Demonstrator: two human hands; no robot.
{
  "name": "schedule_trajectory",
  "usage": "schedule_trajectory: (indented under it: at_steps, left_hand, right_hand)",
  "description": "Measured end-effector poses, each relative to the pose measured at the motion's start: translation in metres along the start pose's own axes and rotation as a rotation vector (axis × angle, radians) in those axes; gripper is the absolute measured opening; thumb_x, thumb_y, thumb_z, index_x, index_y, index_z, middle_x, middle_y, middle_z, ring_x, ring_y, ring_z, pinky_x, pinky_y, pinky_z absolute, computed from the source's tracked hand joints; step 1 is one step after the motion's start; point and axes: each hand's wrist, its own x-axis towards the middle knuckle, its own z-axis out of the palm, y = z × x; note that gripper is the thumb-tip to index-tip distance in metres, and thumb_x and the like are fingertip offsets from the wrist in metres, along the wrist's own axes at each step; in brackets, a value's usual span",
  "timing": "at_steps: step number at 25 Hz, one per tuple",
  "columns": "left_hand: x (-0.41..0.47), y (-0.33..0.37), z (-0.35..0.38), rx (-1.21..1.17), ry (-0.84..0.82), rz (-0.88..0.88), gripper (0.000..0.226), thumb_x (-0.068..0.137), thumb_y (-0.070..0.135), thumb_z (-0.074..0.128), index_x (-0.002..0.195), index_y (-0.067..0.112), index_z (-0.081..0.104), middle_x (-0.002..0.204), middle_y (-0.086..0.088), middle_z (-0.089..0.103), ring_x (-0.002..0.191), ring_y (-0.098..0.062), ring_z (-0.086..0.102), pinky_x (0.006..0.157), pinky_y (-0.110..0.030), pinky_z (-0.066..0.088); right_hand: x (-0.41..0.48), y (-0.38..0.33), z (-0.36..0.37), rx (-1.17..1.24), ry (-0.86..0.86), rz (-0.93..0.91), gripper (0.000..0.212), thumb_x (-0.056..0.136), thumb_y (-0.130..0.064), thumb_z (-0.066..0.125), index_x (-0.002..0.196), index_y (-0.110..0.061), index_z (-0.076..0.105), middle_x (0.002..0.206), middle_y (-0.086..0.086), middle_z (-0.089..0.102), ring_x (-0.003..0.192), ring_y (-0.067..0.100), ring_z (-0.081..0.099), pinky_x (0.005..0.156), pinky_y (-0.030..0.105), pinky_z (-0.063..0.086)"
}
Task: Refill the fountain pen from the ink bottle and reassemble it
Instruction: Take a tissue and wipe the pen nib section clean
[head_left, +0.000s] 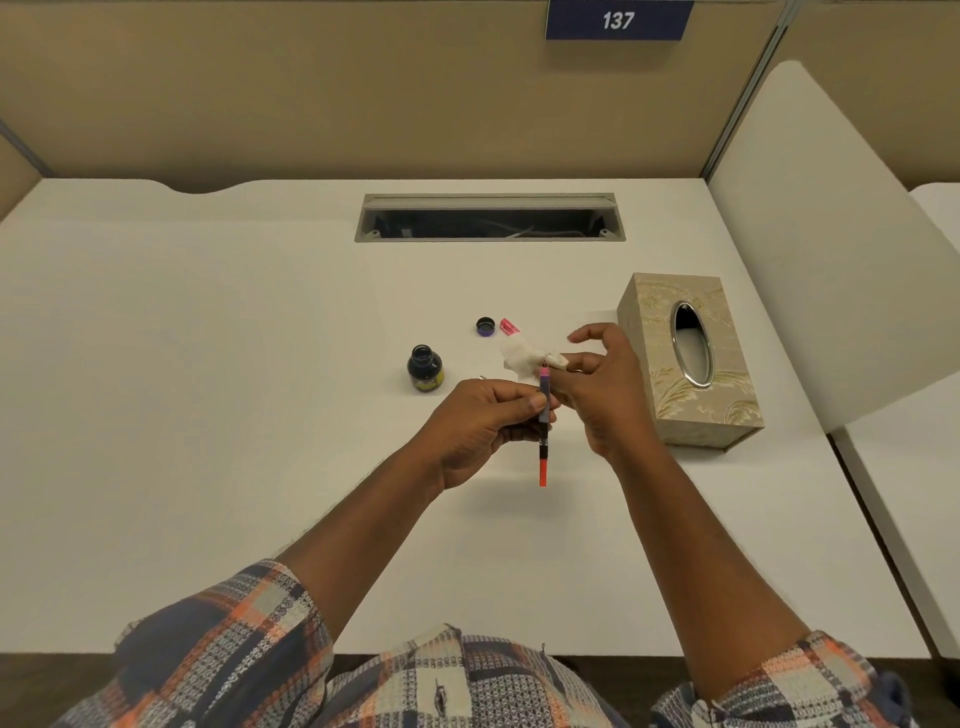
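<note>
fingers (515, 401) of your left hand (478, 421) are curled round the pen (543, 447), gripping its dark mid section. the orange end sticks out below the fingers, toward you. the pink collar end points away, just past the fingertips. your right hand (608, 395) pinches a tissue (524, 356) between thumb & a finger, right at that far tip of the pen, touching it. the other right fingers are lifted & loosely bent, holding nothing.

ink bottle (424, 369) stands open on the desk (208, 364), just left of your left knuckles & apart from them. its cap (485, 326) lies beyond your fingertips, top down, w/ a pink pen piece (509, 326) just beside it. can't tell if that piece is the pen's cap or part of the barrel. tissue box (691, 364) sits to the right of your right hand, near it.

progress, as a judgement: the pen is out of the bottle & tissue is on the tip. so the fill is prob done & you're on the wipe-down, approx past halfway. ink level inside the pen isn't readable from here, so don't take the fill as confirmed. left to do: finish wiping, refit the pink piece & any other pen part, then prob screw the cap back on the bottle. mind the open bottle by your left hand while you reach across.
</note>
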Motion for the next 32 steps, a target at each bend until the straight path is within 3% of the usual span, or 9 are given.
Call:
schedule_trajectory:
  at_steps: [5, 14, 20, 23, 26, 32]
  left_hand:
    - [0.002, -0.003, -0.003, -0.01, 0.021, -0.001, 0.016, 0.09, 0.004, 0.055, 0.094, 0.001, 0.07, 0.081, -0.01, 0.067, 0.078, -0.019, 0.065, 0.075, -0.028, 0.057]
    - [0.005, -0.002, -0.006, -0.037, 0.085, 0.004, 0.016, 0.091, 0.004, 0.053, 0.088, 0.0, 0.068, 0.077, -0.009, 0.065, 0.073, -0.017, 0.063, 0.069, -0.025, 0.056]
    - [0.006, -0.001, -0.006, -0.038, 0.085, -0.037, 0.017, 0.091, 0.004, 0.053, 0.083, 0.0, 0.068, 0.073, -0.006, 0.066, 0.071, -0.018, 0.063, 0.074, -0.028, 0.057]
    - [0.005, 0.001, -0.006, -0.032, 0.062, -0.064, 0.018, 0.091, 0.003, 0.052, 0.084, 0.0, 0.068, 0.074, -0.007, 0.065, 0.071, -0.018, 0.064, 0.079, -0.031, 0.056]
    - [0.002, 0.003, -0.004, -0.044, 0.03, -0.109, 0.019, 0.092, 0.004, 0.051, 0.084, 0.001, 0.068, 0.074, -0.007, 0.065, 0.07, -0.018, 0.064, 0.079, -0.031, 0.056]
    - [0.002, 0.006, -0.004, -0.022, 0.023, -0.184, 0.019, 0.091, 0.004, 0.053, 0.079, 0.001, 0.068, 0.069, -0.004, 0.069, 0.069, -0.02, 0.066, 0.074, -0.031, 0.057]
  right_hand:
    - [-0.003, -0.003, 0.003, 0.13, -0.076, 0.024, 0.015, 0.081, 0.001, 0.071, 0.089, -0.012, 0.069, 0.077, 0.005, 0.075, 0.072, 0.021, 0.073, 0.059, 0.027, 0.055]
    - [-0.004, -0.005, 0.0, 0.323, -0.222, 0.134, 0.003, 0.09, -0.004, 0.061, 0.092, -0.003, 0.063, 0.091, 0.016, 0.072, 0.079, 0.024, 0.073, 0.067, 0.032, 0.057]
    - [0.004, -0.005, -0.006, 0.483, -0.367, 0.316, 0.046, 0.1, -0.037, 0.042, 0.111, 0.004, 0.057, 0.11, 0.024, 0.069, 0.101, 0.035, 0.069, 0.085, 0.041, 0.056]
    - [0.006, -0.003, -0.011, 0.505, -0.376, 0.334, 0.023, 0.099, -0.018, 0.047, 0.098, 0.001, 0.061, 0.101, 0.022, 0.071, 0.094, 0.033, 0.07, 0.085, 0.042, 0.057]
    - [0.005, -0.001, -0.017, 0.51, -0.438, 0.368, 0.01, 0.091, -0.005, 0.055, 0.098, 0.001, 0.06, 0.094, 0.019, 0.071, 0.089, 0.029, 0.07, 0.079, 0.039, 0.059]
    - [0.008, 0.004, -0.014, 0.504, -0.472, 0.395, 0.039, 0.075, -0.009, 0.065, 0.115, -0.008, 0.063, 0.103, 0.012, 0.071, 0.09, 0.022, 0.069, 0.08, 0.035, 0.057]
